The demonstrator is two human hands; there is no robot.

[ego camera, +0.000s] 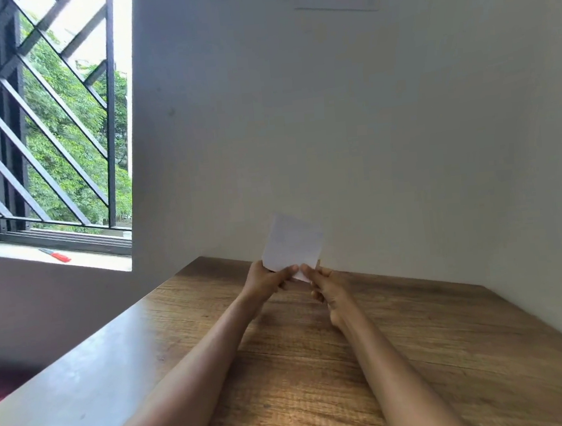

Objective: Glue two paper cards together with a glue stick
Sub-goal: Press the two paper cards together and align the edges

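Pinching the white paper card point(292, 244) at its near edge, your left hand point(267, 279) and right hand point(327, 287) hold it upright above the far end of the wooden table point(421, 353).

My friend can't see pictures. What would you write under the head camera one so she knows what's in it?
Two hands, the left hand and the right hand, hold a white paper card up by its bottom edge above a wooden table that stands against a plain wall. To the left is a barred window with green trees outside and a small red thing on its sill.
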